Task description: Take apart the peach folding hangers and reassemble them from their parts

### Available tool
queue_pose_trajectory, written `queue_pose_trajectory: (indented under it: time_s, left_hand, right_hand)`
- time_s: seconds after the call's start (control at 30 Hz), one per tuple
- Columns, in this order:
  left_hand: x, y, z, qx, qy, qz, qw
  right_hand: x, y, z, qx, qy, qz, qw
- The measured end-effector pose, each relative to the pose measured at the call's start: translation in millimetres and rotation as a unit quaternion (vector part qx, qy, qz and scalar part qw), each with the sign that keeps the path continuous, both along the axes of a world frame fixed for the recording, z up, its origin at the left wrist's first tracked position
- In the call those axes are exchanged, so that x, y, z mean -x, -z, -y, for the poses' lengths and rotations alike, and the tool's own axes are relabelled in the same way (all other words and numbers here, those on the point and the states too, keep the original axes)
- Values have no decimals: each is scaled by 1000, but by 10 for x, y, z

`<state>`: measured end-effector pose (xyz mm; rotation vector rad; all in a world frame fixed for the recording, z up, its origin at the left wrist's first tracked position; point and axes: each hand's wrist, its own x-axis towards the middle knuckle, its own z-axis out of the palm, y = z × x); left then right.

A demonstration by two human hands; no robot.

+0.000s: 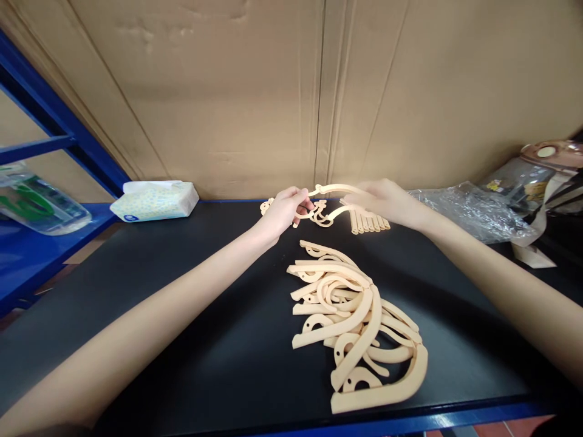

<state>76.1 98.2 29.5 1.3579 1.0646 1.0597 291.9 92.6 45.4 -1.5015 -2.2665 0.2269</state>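
My left hand [285, 213] is closed, its fingertips pinching a thin beige plastic hanger hook. Opposite it, my right hand [389, 201] is smeared by motion and closed on a curved beige hanger arm [339, 189], whose end reaches toward the left fingers. Behind and below the hands lie several loose hanger hooks [322, 220] and a row of flat beige bars [370, 224]. Nearer to me, a pile of curved beige hanger arms [355, 325] is heaped on the black tabletop [218, 315].
A tissue pack [155, 201] lies at the back left, near a blue metal frame [86, 142] and a clear plastic container [45, 206]. Crumpled clear plastic [473, 212] and a bottle with a brown lid [551, 155] are at the right. Cardboard [228, 103] stands behind.
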Motion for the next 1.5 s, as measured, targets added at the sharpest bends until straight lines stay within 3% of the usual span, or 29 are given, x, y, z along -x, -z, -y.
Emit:
queue_pose_trajectory:
  time_s: [0.1, 0.17, 0.23, 0.33, 0.43, 0.6, 0.8, 1.0, 1.17, 1.33, 1.4, 1.5]
  left_hand:
    - [-6, -9, 35, 9, 57, -18, 998]
    - [-14, -29, 72, 21, 91, -29, 995]
    - [-20, -62, 106, 32, 114, -40, 992]
    - [-34, -91, 134, 36, 129, -62, 989]
    - [-82, -24, 148, 9, 111, -87, 990]
    - [-193, 179, 192, -110, 32, -141, 983]
    - [-280, 135, 27, -205, -14, -227, 952]
    - [-466, 211, -393, -143, 27, -320, 936]
    - [-537, 282, -481, -124, 4, -324, 938]
    - [-452, 185, -384, -122, -22, -236, 964]
    - [-382, 124, -305, -93, 22, -198, 976]
    - [-253, 70, -171, 44, 133, -48, 989]
  right_hand:
    - [15, 54, 3, -170, 79, 116, 975]
    - [24, 57, 23, -244, 64, 186, 949]
    - [30, 44, 48, -263, 12, 222, 939]
    - [37, 50, 61, -251, -25, 233, 939]
    - [57, 109, 28, -180, -29, 190, 965]
    - [78, 207, -48, -71, -74, 89, 991]
    - [-108, 163, -124, 1, -39, -92, 995]
    - [-213, 111, -220, 15, 15, -234, 972]
    - [-205, 148, -247, 36, 27, -323, 945]
    - [-144, 152, -260, 10, 62, -383, 922]
    - [-89, 126, -221, -11, 60, -417, 907]
    - [-6, 91, -132, -52, 45, -440, 895]
